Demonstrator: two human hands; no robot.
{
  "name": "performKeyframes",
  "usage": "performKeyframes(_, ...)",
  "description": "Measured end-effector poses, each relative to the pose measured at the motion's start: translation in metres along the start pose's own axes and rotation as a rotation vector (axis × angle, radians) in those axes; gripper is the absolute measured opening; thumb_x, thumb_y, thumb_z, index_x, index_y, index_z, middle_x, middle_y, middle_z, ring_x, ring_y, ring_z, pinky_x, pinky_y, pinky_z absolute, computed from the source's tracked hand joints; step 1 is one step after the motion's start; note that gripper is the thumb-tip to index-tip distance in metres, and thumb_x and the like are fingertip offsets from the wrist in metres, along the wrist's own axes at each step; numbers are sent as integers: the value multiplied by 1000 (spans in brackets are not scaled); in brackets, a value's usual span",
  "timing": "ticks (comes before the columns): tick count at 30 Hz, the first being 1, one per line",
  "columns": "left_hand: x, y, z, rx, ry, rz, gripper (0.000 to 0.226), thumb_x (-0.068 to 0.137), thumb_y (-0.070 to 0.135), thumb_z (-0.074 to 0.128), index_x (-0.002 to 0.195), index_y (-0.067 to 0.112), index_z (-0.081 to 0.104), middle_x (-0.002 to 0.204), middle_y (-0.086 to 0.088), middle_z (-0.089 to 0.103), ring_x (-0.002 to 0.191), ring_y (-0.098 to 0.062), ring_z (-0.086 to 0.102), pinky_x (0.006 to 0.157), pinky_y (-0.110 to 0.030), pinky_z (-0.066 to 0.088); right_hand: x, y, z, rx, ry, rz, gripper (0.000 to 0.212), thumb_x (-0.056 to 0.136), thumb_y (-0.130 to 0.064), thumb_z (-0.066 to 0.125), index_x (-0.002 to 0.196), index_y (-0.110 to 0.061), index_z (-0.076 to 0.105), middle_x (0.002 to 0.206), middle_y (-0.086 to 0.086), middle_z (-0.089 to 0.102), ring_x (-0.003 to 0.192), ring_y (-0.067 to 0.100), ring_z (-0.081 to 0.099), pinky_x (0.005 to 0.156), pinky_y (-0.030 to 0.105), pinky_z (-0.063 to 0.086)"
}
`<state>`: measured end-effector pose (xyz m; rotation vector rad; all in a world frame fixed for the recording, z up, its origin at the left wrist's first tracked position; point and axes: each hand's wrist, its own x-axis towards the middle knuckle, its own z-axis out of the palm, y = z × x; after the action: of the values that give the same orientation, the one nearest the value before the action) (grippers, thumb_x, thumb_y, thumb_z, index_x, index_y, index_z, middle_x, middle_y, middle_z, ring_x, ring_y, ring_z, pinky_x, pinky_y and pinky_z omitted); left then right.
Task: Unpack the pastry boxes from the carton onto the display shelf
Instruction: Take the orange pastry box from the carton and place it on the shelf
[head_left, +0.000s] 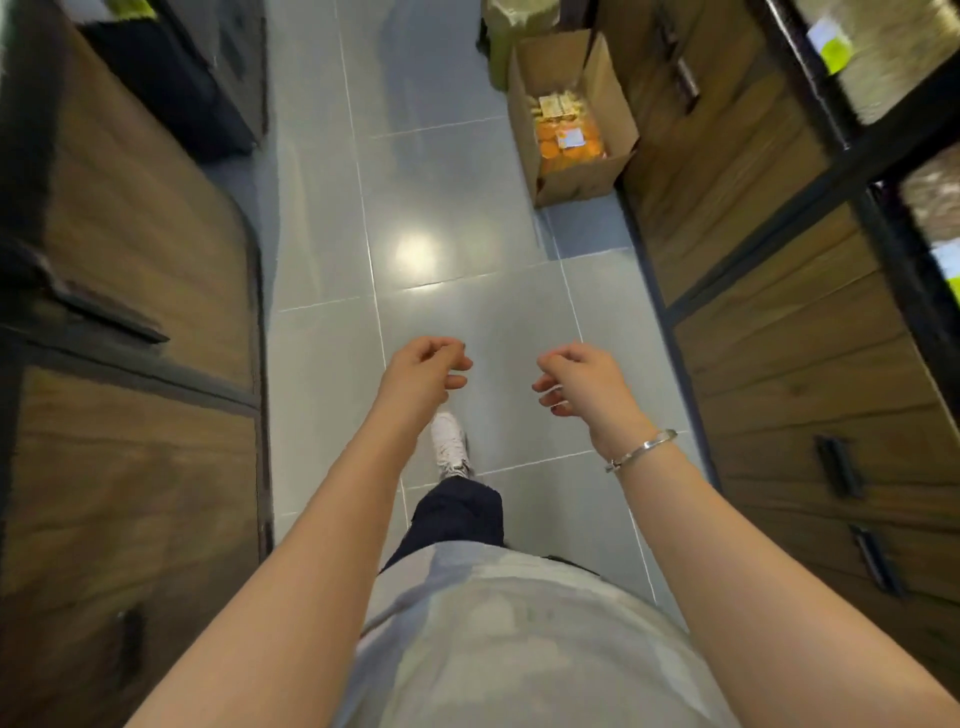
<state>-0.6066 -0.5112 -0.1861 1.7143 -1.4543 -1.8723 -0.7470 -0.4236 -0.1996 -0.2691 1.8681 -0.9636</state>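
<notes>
Grey floor (447, 208) — open carton (571, 171) lies lengthwise, mouth up — hands empty.

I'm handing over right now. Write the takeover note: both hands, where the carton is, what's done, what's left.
Left hand: empty, fingers loosely curled, held out over the floor tiles.
Right hand: empty too, loosely curled; bracelet on that wrist.
Carton: open on the floor ahead, against the right-hand wooden cabinets, with pastry boxes inside.
Done: cannot tell from this blurred view; shelf contents are unreadable.
Left: walk to the carton, lift out boxes, place them on the display shelf.
</notes>
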Motion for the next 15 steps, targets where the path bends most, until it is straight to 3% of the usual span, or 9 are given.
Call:
performKeyframes(5,86,85,-13,84,-146,14,8,94,21,52,95,19,59,86,4,65,73,-12,59,69,-25,42,74,-90,14,38,79,9,8,86,-13,52,79,-14,55,66,5,59,52,16,51,52,24,40)
performKeyframes(15,221,218,-32,61,-174,16,8,94,21,52,90,21,59,85,3,65,75,-13,60,79,-29,44,185,-207,15,173,198,22,17,89,-13,50,74,-18,54,70,6,60,54,16,52,53,24,42)
